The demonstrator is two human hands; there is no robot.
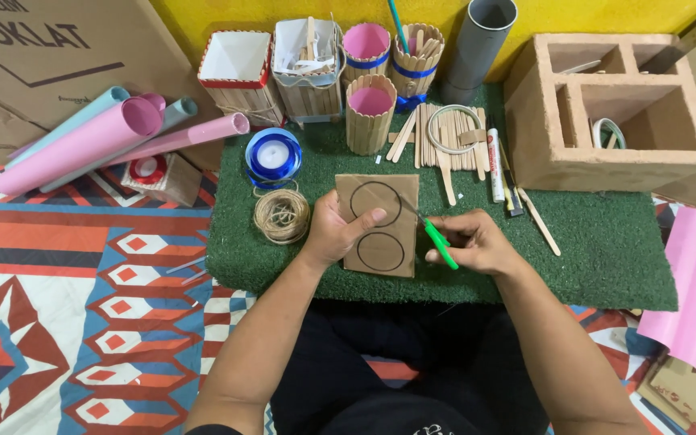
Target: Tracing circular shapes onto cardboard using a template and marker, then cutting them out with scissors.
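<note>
Cardboard piece (380, 224): brown rectangle with two black drawn circles, one above the other; held over green turf mat (606, 242), near mat's front edge, centre.
Left hand (333, 234): closed on cardboard's left edge, thumb pressed on its face at the upper circle, fingers behind.
Right hand (473, 242): curled shut around green-handled scissors (438, 240), just right of cardboard; blade tips meet cardboard's right edge, about mid-height.
Cardboard vs hands: sits between both hands, touching left hand, touched by the scissors only on the right.
Twine coil (282, 216): on mat, just left of left hand.
Blue ribbon spool (273, 157): on mat, behind the twine.
Craft sticks (445, 137): flat pile at mat's back, behind cardboard.
Stick-clad cups (370, 113): pink-lined, mat's back edge.
Brick block (606, 109): hollow, mat's back right corner.
Pink paper rolls (90, 137): off mat, far left.
</note>
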